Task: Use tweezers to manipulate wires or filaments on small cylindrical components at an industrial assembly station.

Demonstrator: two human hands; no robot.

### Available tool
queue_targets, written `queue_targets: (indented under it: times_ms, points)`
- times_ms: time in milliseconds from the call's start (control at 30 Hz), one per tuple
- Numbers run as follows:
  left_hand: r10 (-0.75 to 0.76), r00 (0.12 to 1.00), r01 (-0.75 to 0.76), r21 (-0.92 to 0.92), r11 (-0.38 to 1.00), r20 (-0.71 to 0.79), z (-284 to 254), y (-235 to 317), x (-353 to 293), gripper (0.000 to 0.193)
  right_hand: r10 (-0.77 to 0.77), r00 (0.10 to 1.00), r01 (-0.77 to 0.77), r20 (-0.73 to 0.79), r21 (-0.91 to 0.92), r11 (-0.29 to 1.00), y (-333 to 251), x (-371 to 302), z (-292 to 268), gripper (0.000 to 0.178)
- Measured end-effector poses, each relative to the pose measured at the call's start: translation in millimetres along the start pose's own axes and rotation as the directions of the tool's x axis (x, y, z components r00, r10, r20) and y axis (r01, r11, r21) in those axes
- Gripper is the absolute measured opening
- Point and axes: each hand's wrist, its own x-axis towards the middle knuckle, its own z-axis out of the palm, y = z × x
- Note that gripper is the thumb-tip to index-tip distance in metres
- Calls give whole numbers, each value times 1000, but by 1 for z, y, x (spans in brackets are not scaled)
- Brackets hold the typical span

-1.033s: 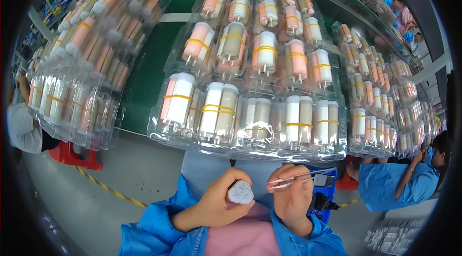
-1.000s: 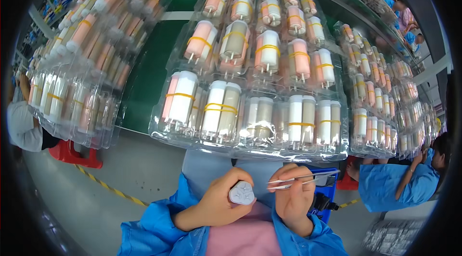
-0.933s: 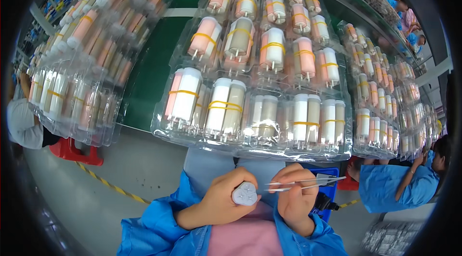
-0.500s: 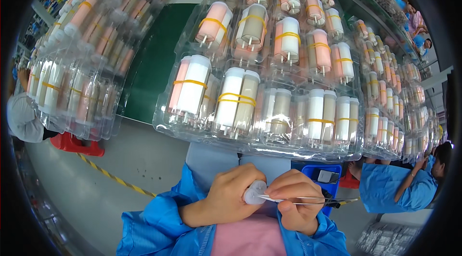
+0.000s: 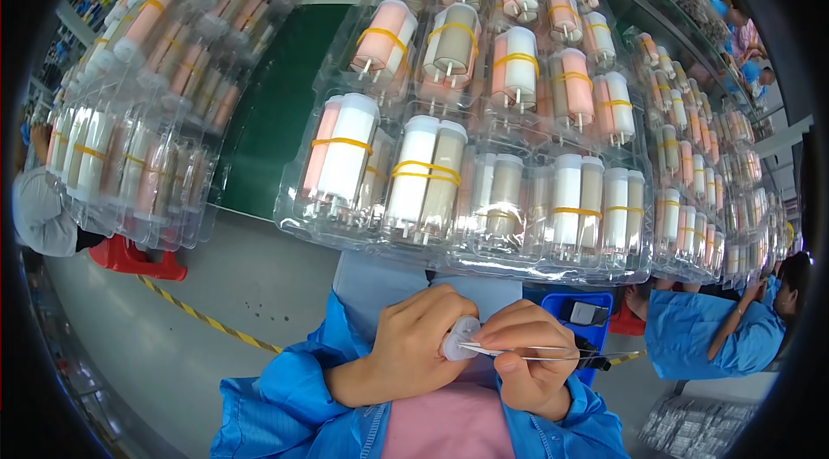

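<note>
Closer now, left hand (image 5: 423,347) grips a round white cap (image 5: 459,339); right-hand fingers (image 5: 509,340) pinch thin metal tweezers (image 5: 535,351).

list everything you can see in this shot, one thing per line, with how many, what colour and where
clear plastic trays: several, transparent, across the green bench ahead and to both sides
banded cylinders: many, white, beige and pink in yellow bands, standing in the trays
green bench top: one, dark green, between the trays
blue bin: one, under the bench edge, right of centre
red stool: one, on the grey floor at left
co-worker in blue coat: one, at right
small white cylinder: one, in the left hand
tweezers: one pair, silver, in the right hand, tips at the cylinder
left hand: holding the cylinder
right hand: pinching the tweezers
</note>
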Motion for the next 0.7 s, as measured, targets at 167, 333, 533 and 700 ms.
queue_targets:
  times_ms: [167, 333, 533, 700]
  points:
    - [11, 1000, -11, 8, 1000, -8, 0, 0, 0, 22, -7, 1000, 7, -6, -16, 1000, 0, 0, 1, 16]
    - [18, 1000, -18, 21, 1000, -11, 0, -1, 0, 22, 6, 1000, -6, -22, -30, 1000, -1, 0, 2, 14]
    - [47, 999, -48, 54, 997, 22, -2, -3, 0, 27, 23, 997, -20, -76, 31, 999, 2, -2, 5, 11]
    - [60, 998, -61, 77, 995, 12, -1, -3, 0, 27, 6, 998, -6, -57, 8, 1000, 2, -1, 4, 11]
